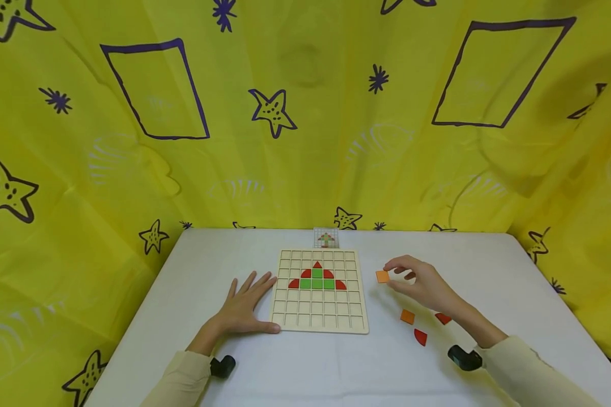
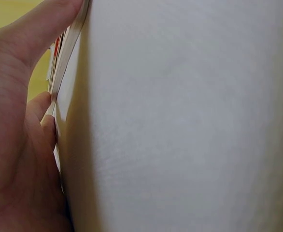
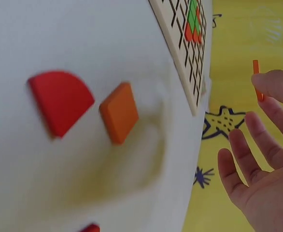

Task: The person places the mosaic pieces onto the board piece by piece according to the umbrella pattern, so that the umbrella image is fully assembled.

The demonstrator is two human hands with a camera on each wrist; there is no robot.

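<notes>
A pale wooden grid board (image 1: 318,311) lies on the table, with green square tiles (image 1: 317,284) and red pieces (image 1: 340,285) set in its cells in a stepped, tree-like shape. At the board's left edge my left hand (image 1: 241,311) rests with spread fingers, thumb at the near corner. My right hand (image 1: 422,282) pinches an orange square tile (image 1: 383,277) between thumb and index finger, raised above the table right of the board. Below that hand lie another orange square tile (image 3: 120,113) and a red quarter-circle piece (image 3: 62,101). A second red piece (image 1: 443,318) is partly covered by the right forearm.
Behind the board stands a small pattern card (image 1: 326,238) showing a similar figure. A white cloth covers the table (image 1: 305,367). Yellow curtains (image 1: 305,141) with star drawings enclose the back and sides. Each wrist wears a black camera (image 1: 465,358).
</notes>
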